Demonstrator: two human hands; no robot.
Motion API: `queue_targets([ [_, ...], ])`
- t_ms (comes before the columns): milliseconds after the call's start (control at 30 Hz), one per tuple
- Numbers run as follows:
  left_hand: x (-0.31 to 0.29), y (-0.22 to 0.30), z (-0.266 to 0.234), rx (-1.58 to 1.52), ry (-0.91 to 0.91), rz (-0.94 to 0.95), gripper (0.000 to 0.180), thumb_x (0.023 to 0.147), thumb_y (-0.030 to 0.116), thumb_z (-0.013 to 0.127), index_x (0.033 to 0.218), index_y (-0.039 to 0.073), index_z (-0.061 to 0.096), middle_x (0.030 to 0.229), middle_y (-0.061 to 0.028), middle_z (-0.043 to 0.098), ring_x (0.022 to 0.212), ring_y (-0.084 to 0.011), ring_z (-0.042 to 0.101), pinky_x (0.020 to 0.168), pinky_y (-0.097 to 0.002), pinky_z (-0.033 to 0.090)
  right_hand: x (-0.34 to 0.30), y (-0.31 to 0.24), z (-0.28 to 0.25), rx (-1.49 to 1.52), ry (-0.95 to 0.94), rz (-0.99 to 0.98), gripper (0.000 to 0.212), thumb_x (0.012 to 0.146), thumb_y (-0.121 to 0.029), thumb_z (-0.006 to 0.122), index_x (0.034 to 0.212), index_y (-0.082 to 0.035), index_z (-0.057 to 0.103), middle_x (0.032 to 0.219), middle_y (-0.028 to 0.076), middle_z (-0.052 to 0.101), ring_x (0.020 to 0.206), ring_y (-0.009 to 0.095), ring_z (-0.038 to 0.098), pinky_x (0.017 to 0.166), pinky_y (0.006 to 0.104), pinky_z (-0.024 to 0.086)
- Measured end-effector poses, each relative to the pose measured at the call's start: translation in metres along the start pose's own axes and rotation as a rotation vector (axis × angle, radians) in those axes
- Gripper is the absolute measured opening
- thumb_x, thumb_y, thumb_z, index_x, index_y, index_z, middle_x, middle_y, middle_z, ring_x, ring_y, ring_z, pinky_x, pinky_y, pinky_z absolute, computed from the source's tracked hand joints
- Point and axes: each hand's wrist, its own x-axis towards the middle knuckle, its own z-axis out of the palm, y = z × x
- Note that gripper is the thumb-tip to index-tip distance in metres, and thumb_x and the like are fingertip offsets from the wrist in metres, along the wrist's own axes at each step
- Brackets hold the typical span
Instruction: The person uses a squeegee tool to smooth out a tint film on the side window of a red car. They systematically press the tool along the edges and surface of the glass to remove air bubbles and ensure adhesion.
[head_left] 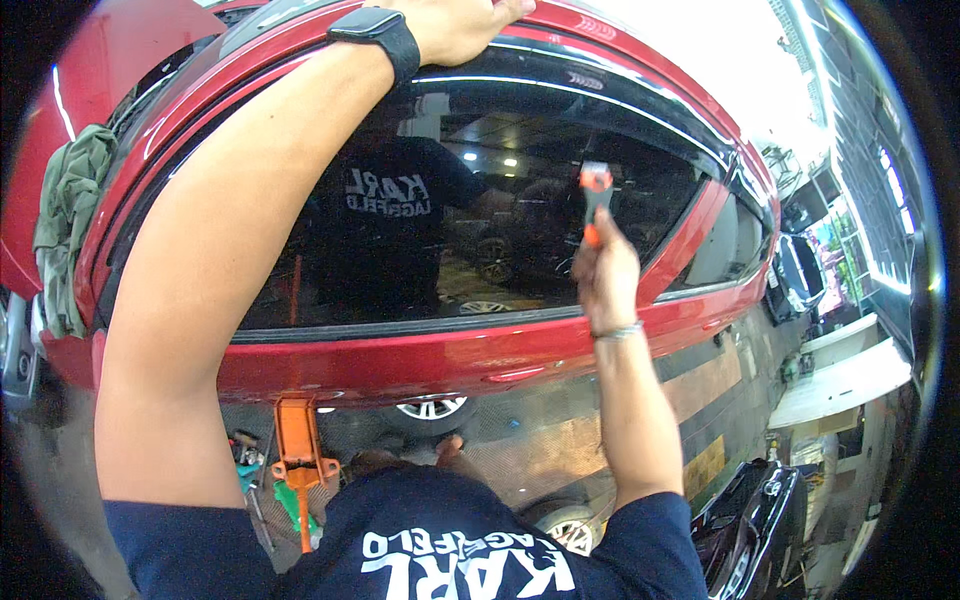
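Observation:
My right hand is closed round the handle of a small black-and-orange scraper. The scraper's pale blade end points up, in front of the dark side window of a red car; whether it touches the glass I cannot tell. Higher up, my left hand rests by the red roof edge above the window, its fingers partly cut off by the picture's top. They look stretched out, with nothing seen in them. A black watch sits on my left wrist, a thin band on my right.
An orange floor jack stands under the car's side, near a wheel. Green cloth hangs at the left by the raised red hood. Below right are a loose wheel and a dark car part. Another car stands farther right.

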Motion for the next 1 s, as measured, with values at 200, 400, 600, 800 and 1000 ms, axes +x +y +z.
queue_targets([
  [200,0.0,0.0,0.001,-0.018,0.002,0.001,0.067,0.101,0.053,0.044,0.137,-0.003,0.052,0.138,-0.0262,0.055,0.133,-0.0399,0.049,0.112,-0.0486,0.037,0.032,-0.045,0.034,0.109,-0.034,-0.134,0.03,0.1,-0.036,0.06,0.078,-0.017,0.055,0.054,-0.008,0.036,0.041,0.007,0.031,0.042,0.0261,0.023],
  [400,0.004,0.009,0.003,-0.001,0.002,-0.018,0.067,0.1,0.054,0.045,0.137,-0.002,0.052,0.137,-0.0266,0.056,0.131,-0.0406,0.051,0.11,-0.0484,0.039,-0.011,0.008,0.004,-0.005,-0.003,-0.005,0.031,0.099,-0.037,0.062,0.078,-0.014,0.059,0.056,-0.006,0.043,0.042,0.007,0.038,0.04,0.0254,0.026],
  [600,-0.003,0.012,0.002,-0.021,0.047,0.008,0.07,0.1,0.056,0.046,0.138,-0.002,0.052,0.138,-0.025,0.056,0.131,-0.0398,0.051,0.11,-0.046,0.04,0.026,-0.049,0.059,0.079,-0.046,-0.156,0.035,0.099,-0.039,0.061,0.076,-0.013,0.059,0.055,-0.007,0.041,0.043,0.008,0.031,0.044,0.0284,0.023],
  [800,0.014,-0.018,0.032,0.155,0.163,0.106,0.074,0.098,0.067,0.04,0.142,0.009,0.052,0.142,-0.0204,0.055,0.135,-0.0353,0.05,0.112,-0.048,0.038,-0.011,0.002,0.023,-0.03,-0.009,-0.023,0.034,0.097,-0.039,0.065,0.077,-0.012,0.06,0.058,-0.004,0.047,0.042,0.007,0.037,0.04,0.027,0.023],
  [1000,0.019,-0.023,0.033,0.149,0.13,0.116,0.079,0.096,0.071,0.039,0.146,0.01,0.048,0.146,-0.0182,0.053,0.139,-0.0355,0.045,0.112,-0.0561,0.034,0.032,-0.057,0.045,0.053,-0.044,-0.128,0.036,0.097,-0.041,0.064,0.076,-0.013,0.06,0.054,-0.007,0.041,0.041,0.008,0.032,0.041,0.027,0.021],
])
